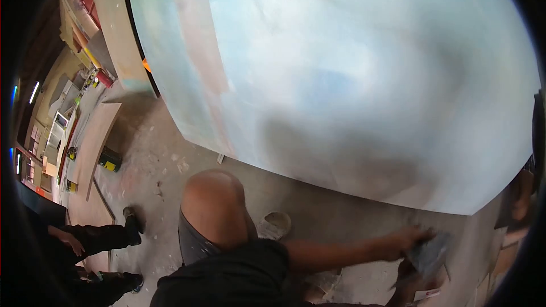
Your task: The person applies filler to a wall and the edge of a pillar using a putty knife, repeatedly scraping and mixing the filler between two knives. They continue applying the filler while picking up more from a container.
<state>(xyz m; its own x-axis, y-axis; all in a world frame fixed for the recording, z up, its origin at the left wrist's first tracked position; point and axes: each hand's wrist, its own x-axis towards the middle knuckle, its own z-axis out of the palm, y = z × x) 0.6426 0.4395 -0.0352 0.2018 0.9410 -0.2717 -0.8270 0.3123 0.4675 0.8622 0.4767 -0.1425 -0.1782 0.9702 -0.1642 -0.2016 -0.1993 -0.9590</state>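
My left hand [402, 241] is at the lower right, at the end of my outstretched forearm. Its fingers, smeared by motion, are closed on the edge of a grey flat piece [430, 254]. Just below, my right hand [405, 277] is dark and blurred, close to the lower side of that piece; its fingers cannot be made out clearly. Above both hands spreads a large, smooth, curved panel [341, 79], pale blue-white with a pinkish band at its left. The panel's lower edge is a little above my left hand.
My bent knee [213, 204] is at lower centre, beside a whitish round container [275, 225] on the concrete floor [153, 153]. Another person's dark-clothed legs [102, 239] and a hand are at lower left. Behind them are a dark bucket [110, 160] and curved boards [98, 142].
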